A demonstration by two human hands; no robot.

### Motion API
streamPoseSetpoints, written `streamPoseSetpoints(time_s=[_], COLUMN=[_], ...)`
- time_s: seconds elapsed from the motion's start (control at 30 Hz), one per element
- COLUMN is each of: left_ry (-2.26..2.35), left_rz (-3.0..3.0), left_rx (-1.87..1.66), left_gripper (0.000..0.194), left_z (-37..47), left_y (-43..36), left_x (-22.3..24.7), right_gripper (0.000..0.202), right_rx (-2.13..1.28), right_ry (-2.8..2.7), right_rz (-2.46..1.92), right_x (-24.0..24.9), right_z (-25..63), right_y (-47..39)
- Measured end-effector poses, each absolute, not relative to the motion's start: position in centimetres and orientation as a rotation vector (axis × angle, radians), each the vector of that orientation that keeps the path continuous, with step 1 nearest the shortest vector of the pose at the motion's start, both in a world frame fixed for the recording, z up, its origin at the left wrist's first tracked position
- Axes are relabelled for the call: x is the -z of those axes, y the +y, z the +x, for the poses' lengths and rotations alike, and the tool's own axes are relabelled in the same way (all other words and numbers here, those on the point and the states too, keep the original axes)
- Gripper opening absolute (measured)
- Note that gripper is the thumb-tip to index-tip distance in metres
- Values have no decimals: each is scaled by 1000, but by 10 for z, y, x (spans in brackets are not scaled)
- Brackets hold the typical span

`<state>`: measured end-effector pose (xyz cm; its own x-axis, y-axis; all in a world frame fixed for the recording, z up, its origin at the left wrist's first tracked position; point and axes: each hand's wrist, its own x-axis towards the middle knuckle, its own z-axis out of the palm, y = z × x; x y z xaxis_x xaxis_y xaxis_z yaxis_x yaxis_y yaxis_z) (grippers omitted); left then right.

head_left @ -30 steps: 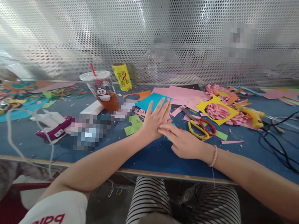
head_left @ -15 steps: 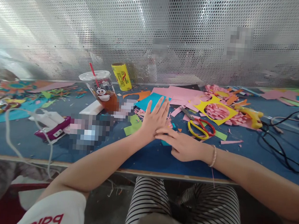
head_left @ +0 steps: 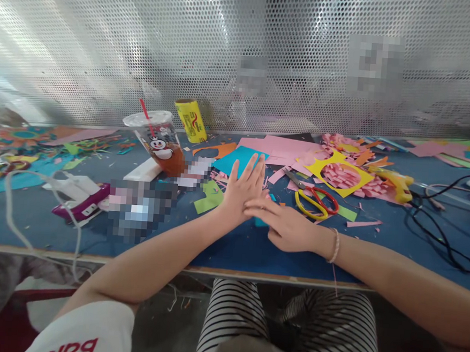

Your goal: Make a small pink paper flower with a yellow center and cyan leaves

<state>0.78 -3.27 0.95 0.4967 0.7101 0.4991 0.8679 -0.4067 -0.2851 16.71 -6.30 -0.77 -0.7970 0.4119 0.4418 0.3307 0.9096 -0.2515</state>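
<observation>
My left hand (head_left: 237, 195) lies flat, palm down, with its fingers spread and stretched away from me, over the near part of a sheet of blue paper (head_left: 231, 158). My right hand (head_left: 290, 227) reaches across from the right. Its front fingers are stretched out and rest against the back of my left hand, near the knuckles; the lower fingers look bent. Between the hands peeks a small piece of blue paper (head_left: 261, 222), with bits of pink beside it. What lies beneath my left palm is hidden. Red-and-yellow scissors (head_left: 312, 204) lie just beyond my right hand.
A yellow paper frame (head_left: 358, 176) surrounds pink fringed paper (head_left: 341, 178); a yellow glue gun (head_left: 397, 183) lies beside it. A drink cup (head_left: 162, 147) and yellow can (head_left: 192, 123) stand back left. A purple-and-white power strip (head_left: 82, 208) with cords lies left. Perforated metal (head_left: 227, 52) backs the table.
</observation>
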Motion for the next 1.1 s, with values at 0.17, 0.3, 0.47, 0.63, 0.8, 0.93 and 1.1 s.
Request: streamPoseSetpoints(time_s=[0.17,0.3,0.47,0.63,0.8,0.93,1.1], left_ry=[-1295,-1296,-1310,-1336,-1359,-1324,-1326], left_rz=[-2224,-2226,-2213,-2227,-2218,-2230,-2231], left_rx=[408,407,401,373,359,349,361], left_gripper=[60,59,60,60,63,59,60], left_z=[7,7,7,6,6,6,9], left_y=[-33,-31,-32,-29,-31,-30,-31], left_x=[-9,-6,-6,-5,-7,-5,-4], right_gripper=[69,67,68,65,70,68,66], right_rx=[-256,-336,-292,-384,-334,-409,-332], right_ry=[-2467,-2571,-2438,-2604,-2401,-2535,-2505], right_rz=[-665,-511,-711,-500,-731,-538,-616], right_x=[9,7,6,6,8,6,4], right_z=[167,166,166,166,168,167,171], right_y=[-63,-66,-64,-65,-58,-63,-57])
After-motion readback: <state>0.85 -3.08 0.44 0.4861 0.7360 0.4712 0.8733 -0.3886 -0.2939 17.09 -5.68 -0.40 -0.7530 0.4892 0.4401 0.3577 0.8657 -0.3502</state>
